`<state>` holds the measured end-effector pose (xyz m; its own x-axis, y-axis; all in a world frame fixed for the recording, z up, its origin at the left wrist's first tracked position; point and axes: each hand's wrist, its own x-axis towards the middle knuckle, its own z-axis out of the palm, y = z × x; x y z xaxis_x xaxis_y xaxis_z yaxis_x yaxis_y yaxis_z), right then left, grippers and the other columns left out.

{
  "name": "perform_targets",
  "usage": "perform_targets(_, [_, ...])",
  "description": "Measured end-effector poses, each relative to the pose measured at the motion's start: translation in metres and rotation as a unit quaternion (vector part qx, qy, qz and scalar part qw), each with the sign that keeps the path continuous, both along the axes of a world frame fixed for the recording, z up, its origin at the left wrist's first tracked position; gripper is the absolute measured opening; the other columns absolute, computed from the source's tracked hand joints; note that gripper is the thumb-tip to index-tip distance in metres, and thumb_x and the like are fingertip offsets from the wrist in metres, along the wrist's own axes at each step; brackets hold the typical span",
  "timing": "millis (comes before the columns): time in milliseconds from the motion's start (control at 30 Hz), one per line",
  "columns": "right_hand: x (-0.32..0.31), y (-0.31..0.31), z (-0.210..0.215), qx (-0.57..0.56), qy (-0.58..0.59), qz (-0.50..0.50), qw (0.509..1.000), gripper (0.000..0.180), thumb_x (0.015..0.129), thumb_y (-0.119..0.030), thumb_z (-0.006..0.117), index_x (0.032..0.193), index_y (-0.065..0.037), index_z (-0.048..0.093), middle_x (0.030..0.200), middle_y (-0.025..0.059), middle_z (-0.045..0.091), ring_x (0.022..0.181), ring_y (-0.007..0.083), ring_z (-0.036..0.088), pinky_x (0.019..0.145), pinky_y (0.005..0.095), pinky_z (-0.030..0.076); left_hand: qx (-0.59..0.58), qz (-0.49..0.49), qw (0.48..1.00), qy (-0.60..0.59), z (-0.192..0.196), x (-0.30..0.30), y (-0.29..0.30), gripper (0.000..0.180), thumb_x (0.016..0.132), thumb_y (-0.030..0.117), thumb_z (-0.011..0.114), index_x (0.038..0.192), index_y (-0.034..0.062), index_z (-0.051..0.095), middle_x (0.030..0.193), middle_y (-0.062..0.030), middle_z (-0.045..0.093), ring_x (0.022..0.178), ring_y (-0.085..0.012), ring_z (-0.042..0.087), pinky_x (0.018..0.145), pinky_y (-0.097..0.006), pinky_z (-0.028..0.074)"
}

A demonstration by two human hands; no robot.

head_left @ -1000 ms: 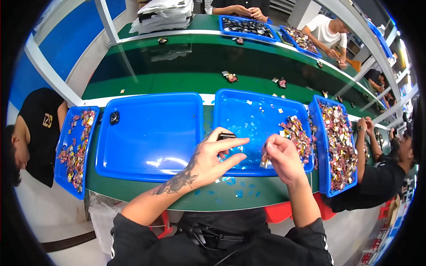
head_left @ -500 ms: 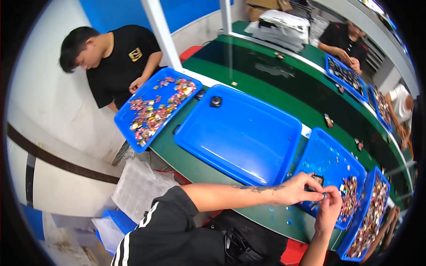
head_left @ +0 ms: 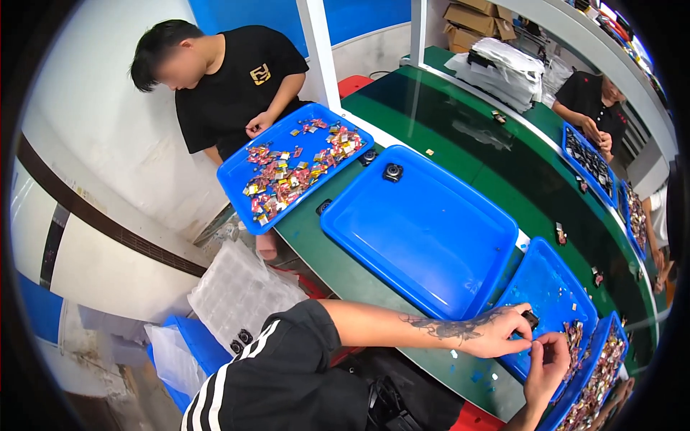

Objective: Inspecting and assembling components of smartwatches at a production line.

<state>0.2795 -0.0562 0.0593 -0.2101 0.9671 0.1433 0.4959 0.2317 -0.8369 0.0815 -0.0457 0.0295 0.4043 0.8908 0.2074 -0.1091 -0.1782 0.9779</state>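
Roughly midway, by my judgement: the large blue tray (head_left: 424,230) ahead holds just 1 small black round part (head_left: 392,172) near its far rim, while the far-right tray (head_left: 600,381) is heaped with colourful scraps, so much sorting looks left. Left hand (head_left: 496,332) pinches a small black piece (head_left: 530,318) at its fingertips, closed on it. Right hand (head_left: 548,359) sits just beside and below, fingers curled narrow toward the same piece; whether it touches cannot be told. Both hands hover over the near edge of the middle blue tray (head_left: 553,287), which carries scattered bits. Loose flecks lie on the green desk (head_left: 359,273). A co-worker's tray (head_left: 287,169) of coloured scraps stands well apart.
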Motion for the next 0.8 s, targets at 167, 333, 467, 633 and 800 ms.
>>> perform_targets(167, [-0.022, -0.003, 0.006, 0.125, -0.11, -0.034, 0.985, 0.011, 0.082, 0.007, 0.06, 0.085, -0.001, 0.053, 0.081, 0.0105, 0.054, 0.073, 0.0196, 0.054, 0.063, 0.0279, 0.043, 0.052, 0.056, 0.995, 0.059, -0.018, 0.004, 0.007, 0.016, 0.081, 0.015, 0.071, 0.093, 0.0046, 0.072, 0.11, -0.0147, 0.056, 0.088, -0.0235, 0.061, 0.07, -0.032, 0.05])
perform_targets(333, [-0.047, -0.001, -0.005, 0.264, -0.108, 0.035, 0.958, 0.012, 0.083, 0.008, 0.06, 0.086, 0.0, 0.051, 0.08, 0.014, 0.054, 0.068, 0.0309, 0.055, 0.059, 0.0345, 0.043, -0.085, 0.075, 0.994, -0.003, -0.014, -0.017, 0.009, 0.016, 0.082, 0.007, 0.073, 0.097, -0.0006, 0.072, 0.104, -0.011, 0.059, 0.095, -0.0162, 0.06, 0.077, -0.026, 0.055])
perform_targets(467, [-0.018, 0.007, -0.019, 0.179, -0.103, -0.078, 0.975, 0.009, 0.086, 0.008, 0.058, 0.088, 0.003, 0.051, 0.08, 0.0141, 0.054, 0.067, 0.026, 0.057, 0.058, 0.0337, 0.045, -0.134, 0.065, 0.989, 0.012, -0.006, -0.011, 0.011, 0.016, 0.081, 0.011, 0.074, 0.091, -0.001, 0.072, 0.087, -0.0127, 0.068, 0.089, -0.0196, 0.061, 0.082, -0.03, 0.052])
perform_targets(633, [-0.026, 0.0, -0.018, 0.053, 0.106, -0.049, 0.992, 0.01, 0.089, 0.002, 0.061, 0.094, 0.003, 0.053, 0.086, 0.0105, 0.058, 0.075, 0.0148, 0.062, 0.065, 0.025, 0.05, -0.115, 0.056, 0.991, 0.023, -0.003, -0.008, 0.006, 0.017, 0.081, 0.011, 0.073, 0.093, -0.0014, 0.071, 0.094, -0.0103, 0.064, 0.082, -0.0159, 0.062, 0.071, -0.027, 0.051])
perform_targets(800, [-0.019, 0.007, -0.012, 0.069, 0.063, 0.021, 0.995, 0.012, 0.086, 0.002, 0.065, 0.093, 0.003, 0.056, 0.087, 0.0114, 0.061, 0.077, 0.0173, 0.063, 0.066, 0.0278, 0.053, -0.069, 0.07, 0.994, 0.039, -0.007, -0.006, 0.004, 0.018, 0.081, 0.011, 0.073, 0.094, 0.0006, 0.071, 0.096, -0.0079, 0.059, 0.072, -0.0123, 0.059, 0.061, -0.024, 0.049])
